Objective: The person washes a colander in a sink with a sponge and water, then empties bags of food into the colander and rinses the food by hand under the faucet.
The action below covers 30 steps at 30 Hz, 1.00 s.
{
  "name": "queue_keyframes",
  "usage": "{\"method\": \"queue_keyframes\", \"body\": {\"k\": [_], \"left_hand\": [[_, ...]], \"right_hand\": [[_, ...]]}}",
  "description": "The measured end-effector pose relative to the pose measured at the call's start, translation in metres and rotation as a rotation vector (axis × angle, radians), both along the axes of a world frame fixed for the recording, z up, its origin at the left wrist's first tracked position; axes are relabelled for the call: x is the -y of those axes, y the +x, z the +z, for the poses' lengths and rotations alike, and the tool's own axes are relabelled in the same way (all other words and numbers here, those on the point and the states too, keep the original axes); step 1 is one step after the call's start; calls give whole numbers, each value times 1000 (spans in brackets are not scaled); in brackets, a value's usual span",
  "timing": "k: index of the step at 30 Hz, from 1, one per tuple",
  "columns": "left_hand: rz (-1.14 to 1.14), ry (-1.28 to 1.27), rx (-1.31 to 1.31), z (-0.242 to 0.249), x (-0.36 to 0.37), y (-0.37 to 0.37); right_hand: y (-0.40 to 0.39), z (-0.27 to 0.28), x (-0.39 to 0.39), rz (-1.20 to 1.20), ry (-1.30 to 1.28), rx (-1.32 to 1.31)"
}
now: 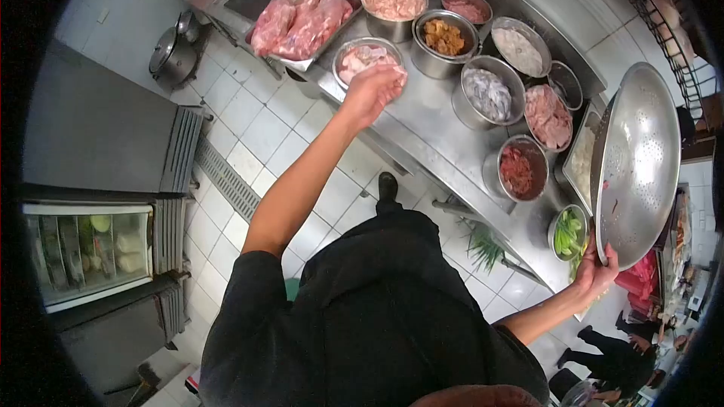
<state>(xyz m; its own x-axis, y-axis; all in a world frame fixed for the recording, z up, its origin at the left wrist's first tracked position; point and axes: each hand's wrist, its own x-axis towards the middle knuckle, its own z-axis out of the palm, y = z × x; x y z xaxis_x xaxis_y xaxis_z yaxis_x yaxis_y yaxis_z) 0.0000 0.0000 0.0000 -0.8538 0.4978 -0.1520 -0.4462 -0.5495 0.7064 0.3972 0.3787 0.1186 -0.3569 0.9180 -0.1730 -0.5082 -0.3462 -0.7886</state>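
My left hand (372, 96) is at the near rim of a small steel bowl (337, 75) holding pieces of raw meat (360, 62). Its fingers are curled together, and what they hold, if anything, is hidden. Out to the right, my right hand (596, 280) grips the lower rim of a large steel colander (642, 173), which is tilted up on edge with a few small dark scraps stuck inside. Close to that hand stands a bowl of cut green vegetables (567, 234).
Several metal bowls line the steel counter (422, 117), among them a pot of red meat (517, 171) and one of greyish pieces (489, 96). A tray (351, 19) carries bagged raw meat (302, 21). Fridges (90, 249) stand left; a person (618, 362) is at lower right.
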Motion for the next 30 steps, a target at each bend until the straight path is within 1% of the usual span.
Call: {"method": "queue_keyframes", "body": {"k": [2, 3, 6, 9, 10, 11, 12, 14, 15, 17, 18, 20, 21, 22, 26, 29, 30], "left_hand": [[97, -71, -33, 15, -4, -13], [152, -157, -80, 26, -7, -67], [314, -269, -223, 43, -31, -127], [186, -556, -343, 61, -45, -176], [126, -647, -334, 59, -45, -188], [65, -729, -323, 56, -46, -199], [6, -806, -318, 54, -46, -209], [15, -822, -364, 50, -36, -218], [20, -834, -388, 49, -26, -222], [34, -722, -384, 72, 10, -209], [42, -662, -379, 86, 32, -199], [59, -583, -341, 98, 88, -192], [173, -641, -327, 93, 121, -192], [182, -634, -286, 95, 158, -191], [371, -642, -300, 87, 307, -187], [528, -665, -219, 75, 391, -173], [565, -674, -190, 73, 416, -171]], "right_hand": [[-8, 4, 11, -15, 44, 9], [-56, -10, 6, 1, -12, -5], [-86, -33, -21, 36, -50, -28], [-144, -21, 0, 17, -74, 51], [-152, -31, -14, 85, -93, 14], [-153, -41, -23, 96, -92, 12], [-169, -39, -18, 107, -87, 5], [-195, -40, -12, 116, -91, 4], [-208, -35, -2, 159, -98, -10], [-236, -21, 27, 243, -112, -41], [-243, -32, 24, 154, -150, 21], [-268, -20, 53, 222, -61, 49], [-283, -16, 70, 266, -17, 61], [-297, -15, 84, 288, 1, 71], [-364, 6, 165, 421, -53, 66], [-420, 19, 230, 525, -32, 85], [-439, 21, 252, 608, 6, 109]]}}
